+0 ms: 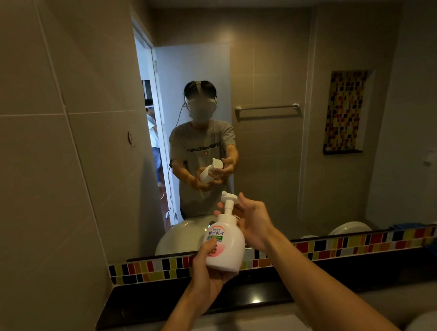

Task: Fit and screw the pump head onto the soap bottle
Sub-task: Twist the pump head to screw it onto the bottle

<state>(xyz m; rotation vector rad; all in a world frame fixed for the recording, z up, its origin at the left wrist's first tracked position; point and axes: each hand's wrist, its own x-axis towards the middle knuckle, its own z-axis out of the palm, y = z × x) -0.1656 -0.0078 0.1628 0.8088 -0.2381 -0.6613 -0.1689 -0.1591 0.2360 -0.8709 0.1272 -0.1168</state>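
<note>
Behind the right hand [252, 221], pump head [228, 202] collar partly hidden.

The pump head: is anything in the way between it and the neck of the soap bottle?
Nothing visible is. The pump head already stands in the neck of the soap bottle. The left hand holds the bottle from below, and the right hand is around the pump collar. How far it is screwed down cannot be told.
</note>
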